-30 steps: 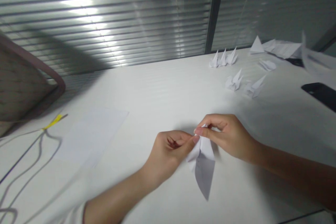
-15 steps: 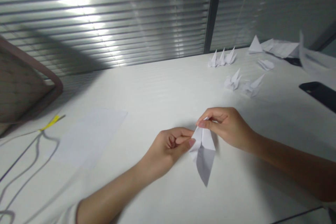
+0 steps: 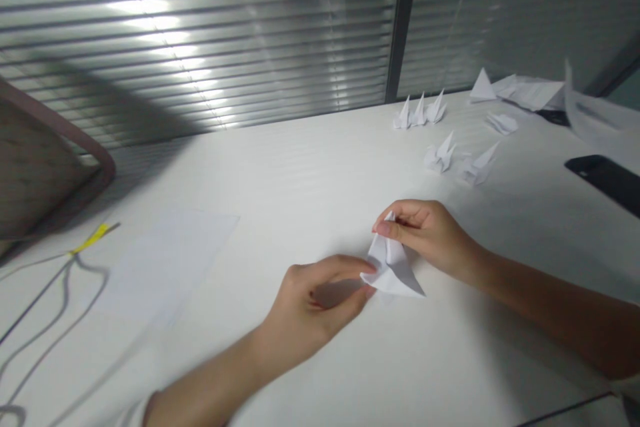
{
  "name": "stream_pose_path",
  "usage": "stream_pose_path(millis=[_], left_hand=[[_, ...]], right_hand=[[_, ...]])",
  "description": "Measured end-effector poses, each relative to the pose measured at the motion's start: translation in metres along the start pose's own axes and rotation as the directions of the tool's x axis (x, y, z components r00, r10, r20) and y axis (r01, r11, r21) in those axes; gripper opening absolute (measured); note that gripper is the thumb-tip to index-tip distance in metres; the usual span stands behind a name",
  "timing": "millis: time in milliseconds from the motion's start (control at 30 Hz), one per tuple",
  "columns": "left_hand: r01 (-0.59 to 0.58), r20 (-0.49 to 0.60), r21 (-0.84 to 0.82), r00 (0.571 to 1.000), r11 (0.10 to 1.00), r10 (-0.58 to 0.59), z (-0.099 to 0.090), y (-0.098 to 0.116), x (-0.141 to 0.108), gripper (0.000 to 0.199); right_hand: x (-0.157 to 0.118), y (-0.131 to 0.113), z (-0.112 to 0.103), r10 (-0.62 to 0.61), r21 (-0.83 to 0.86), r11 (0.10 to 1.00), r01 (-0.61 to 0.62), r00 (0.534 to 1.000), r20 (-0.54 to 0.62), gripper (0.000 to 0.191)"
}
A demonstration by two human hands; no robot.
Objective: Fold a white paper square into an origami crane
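A partly folded piece of white origami paper (image 3: 395, 273) is held between both hands just above the white table. My right hand (image 3: 427, 230) pinches its narrow upper tip between thumb and fingers. At its lower left corner, my left hand (image 3: 320, 300) grips the paper with the fingers above and the thumb below. The lower flap spreads sideways to a point on the right. Behind the hands stand several folded paper cranes (image 3: 440, 153), some in a row farther back.
A flat white sheet (image 3: 170, 260) lies on the left beside grey cables with a yellow tie (image 3: 93, 239). A black phone (image 3: 605, 180) and loose papers (image 3: 530, 90) are at the right. Window blinds (image 3: 250, 33) rise behind the table (image 3: 280, 173); a bag-like object (image 3: 45, 160) stands far left.
The lower flap, which hung down to a point, is now folded up and spread sideways. My left hand has shifted its fingers on the paper's left corner. The right hand keeps its pinch.
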State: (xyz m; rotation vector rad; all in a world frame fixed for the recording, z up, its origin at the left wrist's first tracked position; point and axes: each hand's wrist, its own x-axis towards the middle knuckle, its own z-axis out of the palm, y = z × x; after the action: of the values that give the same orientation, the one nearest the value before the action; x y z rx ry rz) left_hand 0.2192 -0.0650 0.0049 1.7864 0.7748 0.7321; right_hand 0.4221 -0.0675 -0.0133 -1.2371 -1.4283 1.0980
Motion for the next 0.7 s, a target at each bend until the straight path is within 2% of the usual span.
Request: stream_pose_path(millis=[67,100,167,200,267,300,367,467,567,700], left_hand=[[0.044,-0.023,-0.053,0.999,0.998,-0.046,0.001,-0.001,0.001,0.014],[0.074,-0.036,-0.095,0.996,0.993,-0.078,0.001,-0.003,0.001,0.013],[0.140,-0.060,-0.178,0.986,0.974,-0.152,0.002,-0.006,0.002,0.012],[0.168,-0.068,-0.205,0.980,0.964,-0.185,0.002,-0.007,0.003,0.012],[0.206,-0.078,-0.225,0.971,0.953,-0.228,0.002,-0.009,0.004,0.012],[0.212,-0.079,-0.223,0.969,0.952,-0.234,0.002,-0.009,0.005,0.012],[0.204,-0.070,-0.206,0.973,0.957,-0.222,0.002,-0.009,0.005,0.012],[0.188,-0.065,-0.175,0.977,0.966,-0.202,0.001,-0.009,0.005,0.013],[0.196,-0.059,-0.161,0.977,0.967,-0.207,0.001,-0.009,0.004,0.014],[0.187,-0.071,-0.095,0.978,0.978,-0.194,0.002,-0.009,0.004,0.012]], right_hand=[[-0.002,-0.002,-0.002,-0.068,-0.063,0.996,0.064,0.996,-0.055,0.026],[-0.003,-0.004,-0.005,-0.147,-0.111,0.985,0.136,0.984,-0.102,0.031],[-0.007,-0.011,-0.013,-0.372,-0.243,0.913,0.328,0.914,-0.162,0.043],[-0.010,-0.015,-0.016,-0.498,-0.279,0.848,0.450,0.858,-0.129,0.051],[-0.014,-0.022,-0.022,-0.635,-0.299,0.718,0.629,0.767,0.087,0.068],[-0.016,-0.025,-0.023,-0.619,-0.333,0.686,0.647,0.760,0.199,0.072],[-0.017,-0.025,-0.020,-0.611,-0.382,0.622,0.684,0.729,0.310,0.059],[-0.015,-0.018,-0.011,-0.642,-0.366,0.575,0.732,0.680,0.353,0.029],[-0.014,-0.012,-0.003,-0.672,-0.356,0.587,0.727,0.683,0.286,0.013],[-0.017,-0.016,0.003,-0.632,-0.345,0.695,0.631,0.765,0.127,0.004]])
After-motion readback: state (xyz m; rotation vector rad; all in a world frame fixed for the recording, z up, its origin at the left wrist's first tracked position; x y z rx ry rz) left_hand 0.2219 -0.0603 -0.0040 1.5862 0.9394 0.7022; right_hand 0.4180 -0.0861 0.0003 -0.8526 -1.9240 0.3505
